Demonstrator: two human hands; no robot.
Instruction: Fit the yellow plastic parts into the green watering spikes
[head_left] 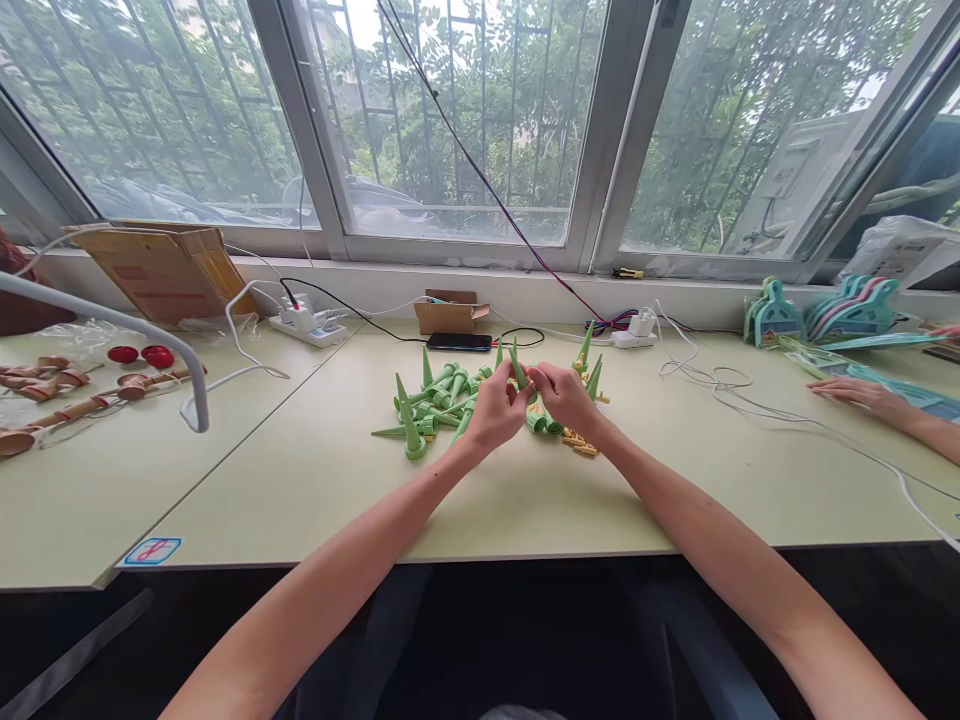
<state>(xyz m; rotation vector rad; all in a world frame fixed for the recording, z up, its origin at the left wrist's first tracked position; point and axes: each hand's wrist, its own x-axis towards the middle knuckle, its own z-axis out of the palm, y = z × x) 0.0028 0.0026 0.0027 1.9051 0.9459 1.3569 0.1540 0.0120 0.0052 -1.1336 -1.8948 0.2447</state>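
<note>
Cone (517, 369), green and pointed, is grasped in the fingers of the left hand (493, 408), its tip showing above them, leaning slightly left, its lower end hidden. The right hand (567, 398) meets it from the other side, fingertips bunched close to the cone; whether they pinch it or some small part cannot be told. Left of the grip, more green cones (412, 430) lie heaped, a few standing upright, with part of the pile hidden by the left hand. Just below and right of the grip, small yellow pegs (583, 448) are scattered, partly covered by the right hand and forearm. Beyond the grip, a dark phone (459, 342) lies before a small open box (450, 316), its contents hard to make out. Far right, a co-worker's hand (862, 394) rests on the table (285, 500), the arm cut off by the frame's edge, near teal hangers (777, 316). Far left, wooden toys (75, 410) lie near red balls (157, 357), the outermost toys cropped.
</note>
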